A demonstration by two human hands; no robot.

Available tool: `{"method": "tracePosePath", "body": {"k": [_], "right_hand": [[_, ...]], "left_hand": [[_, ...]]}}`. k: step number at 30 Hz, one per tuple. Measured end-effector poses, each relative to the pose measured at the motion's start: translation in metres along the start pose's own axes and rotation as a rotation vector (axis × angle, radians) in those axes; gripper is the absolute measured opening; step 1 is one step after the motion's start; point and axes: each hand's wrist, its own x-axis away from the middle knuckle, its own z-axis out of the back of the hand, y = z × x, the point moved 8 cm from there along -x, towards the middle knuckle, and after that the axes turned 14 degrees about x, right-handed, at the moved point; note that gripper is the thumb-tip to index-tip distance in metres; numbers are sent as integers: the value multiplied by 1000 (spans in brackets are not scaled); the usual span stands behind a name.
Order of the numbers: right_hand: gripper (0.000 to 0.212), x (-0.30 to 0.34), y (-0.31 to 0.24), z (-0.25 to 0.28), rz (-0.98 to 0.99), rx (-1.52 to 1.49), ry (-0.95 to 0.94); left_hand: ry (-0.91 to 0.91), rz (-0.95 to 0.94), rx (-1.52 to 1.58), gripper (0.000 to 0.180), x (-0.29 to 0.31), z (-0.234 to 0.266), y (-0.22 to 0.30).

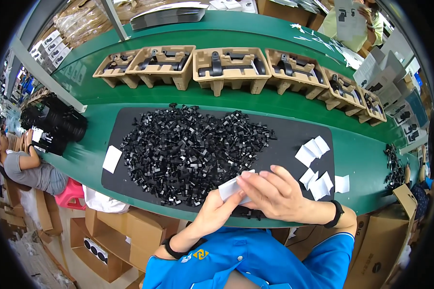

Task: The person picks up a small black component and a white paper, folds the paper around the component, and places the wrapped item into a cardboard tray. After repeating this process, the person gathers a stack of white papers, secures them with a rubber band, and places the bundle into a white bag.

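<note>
Between my two hands is a small white slip [229,189], which looks like folded paper. My left hand [212,208] pinches its lower edge. The fingers of my right hand [274,196] close on its right side, with the fingertips partly hiding it. Just beyond my hands, a large heap of small black plastic parts [188,149] covers much of a dark grey mat [294,127]. More white slips [313,149] lie in loose groups on the mat's right side. A single white slip [112,159] rests at its left end.
Tan moulded trays [231,79] holding black devices stand in a row along the back of the green bench [94,113]. Cardboard boxes [130,231] sit below. A person [31,166] is seated at left beside black bags; another person [357,24] holds a sheet at far right.
</note>
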Motion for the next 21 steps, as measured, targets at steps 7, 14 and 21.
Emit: {"method": "tracePosePath", "body": {"k": [7,14,21], "right_hand": [[51,-2,6,-17,-149,-224,-171],[40,-3,-8,-8,-60,-12,-16],[32,-8,7,1,-62,-232,-21]], "left_hand": [[-30,54,5,28,0,4,-3],[40,2,43,31,0,14,-3],[-86,72,-38,33,2,13,-13]]}}
